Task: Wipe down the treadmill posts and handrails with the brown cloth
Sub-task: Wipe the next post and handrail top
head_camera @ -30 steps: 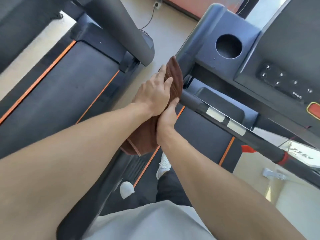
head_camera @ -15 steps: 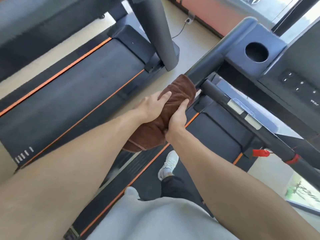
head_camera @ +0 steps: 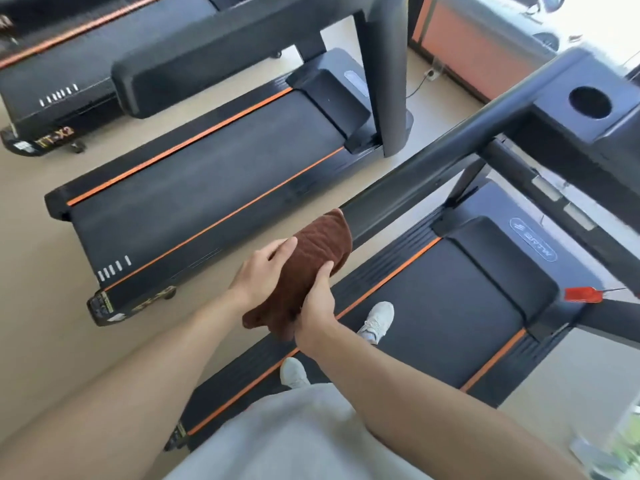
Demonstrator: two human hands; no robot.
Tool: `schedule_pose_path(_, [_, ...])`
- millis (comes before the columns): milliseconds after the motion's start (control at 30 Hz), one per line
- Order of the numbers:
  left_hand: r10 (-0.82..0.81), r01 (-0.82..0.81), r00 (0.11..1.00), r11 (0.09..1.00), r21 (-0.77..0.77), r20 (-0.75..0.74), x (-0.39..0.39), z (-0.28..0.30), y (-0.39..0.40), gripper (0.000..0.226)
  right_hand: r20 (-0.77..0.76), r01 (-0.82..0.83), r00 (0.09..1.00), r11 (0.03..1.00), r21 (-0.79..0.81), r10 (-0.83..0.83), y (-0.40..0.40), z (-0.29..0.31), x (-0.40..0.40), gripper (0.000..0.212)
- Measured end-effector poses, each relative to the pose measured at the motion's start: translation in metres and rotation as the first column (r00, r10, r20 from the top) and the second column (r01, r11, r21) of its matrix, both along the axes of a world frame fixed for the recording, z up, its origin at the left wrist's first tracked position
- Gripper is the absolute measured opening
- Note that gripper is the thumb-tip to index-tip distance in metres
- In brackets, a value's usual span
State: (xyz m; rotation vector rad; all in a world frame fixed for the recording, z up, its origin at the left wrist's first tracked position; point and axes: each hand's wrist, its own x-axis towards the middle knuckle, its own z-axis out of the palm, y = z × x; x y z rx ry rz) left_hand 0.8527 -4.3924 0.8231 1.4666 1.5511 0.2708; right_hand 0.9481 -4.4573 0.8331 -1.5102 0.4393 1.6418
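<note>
Now, cloth: the brown terry cloth is wrapped over the near end of the long black left handrail of the treadmill the person stands on, a little toward 7 o'clock of picture centre, with one loose corner hanging below the rail.
Left hand: the left hand lies on the cloth's outer side, fingers nearly straight and pressing the fabric flat; I see no curl round it.
Right hand: the right hand grips from the inner side, thumb and fingers curled into the cloth, so the rail looks sandwiched between the two palms.
Handrail: it runs away toward 1 o'clock to the dark console block with a round cup hole.
Step, as I judge it: a lengthwise wipe of this rail.
Doing it well: squeeze evenly from both sides, keep the fabric wrapped right round so the underside gets wiped too, and run long strokes end to end.
Watch for: the dangling corner bunching or slipping off.
Nearby: white trainers on the black belt with orange stripes; a neighbouring treadmill at 10 o'clock.
</note>
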Motion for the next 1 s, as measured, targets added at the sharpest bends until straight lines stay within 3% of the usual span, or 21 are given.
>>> schedule_pose_path(133, [0.122, -0.124, 0.984, 0.992, 0.005, 0.13, 0.001, -0.01, -0.022, 0.053, 0.054, -0.002, 0.999, 1.0, 0.013, 0.001, -0.004, 0.002, -0.011, 0.076])
schedule_pose_path(233, [0.163, -0.166, 0.985, 0.985, 0.044, 0.065, 0.014, -0.007, -0.019, 0.046, 0.129, -0.06, 0.99, 0.998, 0.035, 0.055, -0.01, -0.006, -0.013, 0.068])
schedule_pose_path(333, [0.075, -0.076, 0.997, 0.986, 0.151, 0.008, 0.018, -0.006, -0.013, 0.05, 0.273, -0.083, 0.96, 0.995, 0.056, 0.065, -0.019, -0.011, 0.002, 0.057])
schedule_pose_path(467, [-0.125, 0.191, 0.962, 0.945, 0.267, -0.244, 0.046, 0.005, 0.011, 0.058, 0.462, -0.008, 0.884, 0.988, 0.154, -0.065, -0.019, -0.007, 0.043, 0.02])
schedule_pose_path(567, [-0.242, 0.356, 0.889, 0.899, 0.254, -0.389, 0.093, 0.017, 0.032, 0.059, 0.537, 0.068, 0.82, 0.965, 0.252, -0.199, -0.001, 0.006, 0.087, 0.014])
schedule_pose_path(733, [-0.217, 0.392, 0.844, 0.874, 0.287, -0.49, 0.195, 0.021, 0.067, 0.062, 0.667, 0.024, 0.685, 0.924, 0.383, -0.294, 0.037, 0.038, 0.182, 0.01])
schedule_pose_path(833, [-0.227, 0.448, 0.804, 0.839, 0.309, -0.549, 0.273, 0.023, 0.093, 0.061, 0.67, 0.005, 0.656, 0.89, 0.456, -0.347, 0.065, 0.048, 0.247, 0.008])
schedule_pose_path(1000, [-0.219, 0.425, 0.819, 0.852, 0.305, -0.53, 0.396, 0.027, 0.148, 0.059, 0.699, -0.052, 0.636, 0.886, 0.461, -0.326, 0.116, 0.053, 0.367, 0.015])
